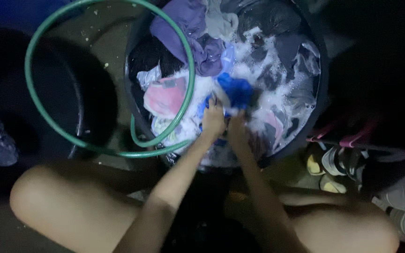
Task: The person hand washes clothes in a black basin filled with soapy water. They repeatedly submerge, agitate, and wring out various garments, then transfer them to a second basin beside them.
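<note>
Around us, a green hose (71, 136) loops over the dark wash tub's (323, 89) rim, beside purple cloth (198, 33) and pink cloth (165, 96) in suds. Our left hand (213, 122) and right hand (236, 129), side by side, both clutch the blue garment (235, 90) mid-tub.

Head view, dim light. Person's own body only.

Left hand (213, 121): bare, no glove, no ring or band that can be made out. Right hand (238, 130): bare likewise; fingers blurred, so detail on them cannot be told.

Both forearms bare from wrist to elbow; no sleeve, no cuff, no watch or bracelet visible on either wrist. Upper arms out of frame.

Both knees and the visible parts of the thighs bare; no trouser leg or hem reaches them. Dark area between the thighs: too dark to tell whether it is clothing. No markings visible.
</note>
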